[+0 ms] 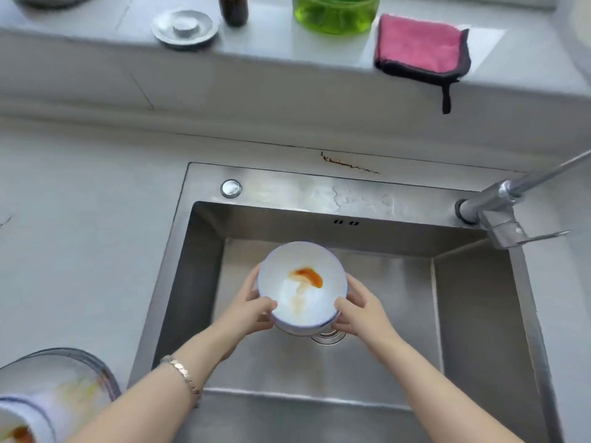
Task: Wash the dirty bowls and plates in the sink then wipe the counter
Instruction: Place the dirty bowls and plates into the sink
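Note:
A white bowl (302,282) with an orange sauce smear inside is held over the steel sink (473,314), tilted toward me. My left hand (249,306) grips its left rim with the thumb over the edge. My right hand (359,310) grips the right rim the same way. At the bottom left corner sit more dirty dishes (48,398), a plate and a bowl with orange and yellowish residue. A pink cloth (419,47) with a dark border lies on the ledge at the back right.
The faucet (502,203) stands at the sink's right rear, its spout reaching off to the right; no water runs. On the back ledge are a sink strainer lid (185,27), a dark bottle (233,9) and a green soap container (335,12). The drain (329,337) shows below the bowl.

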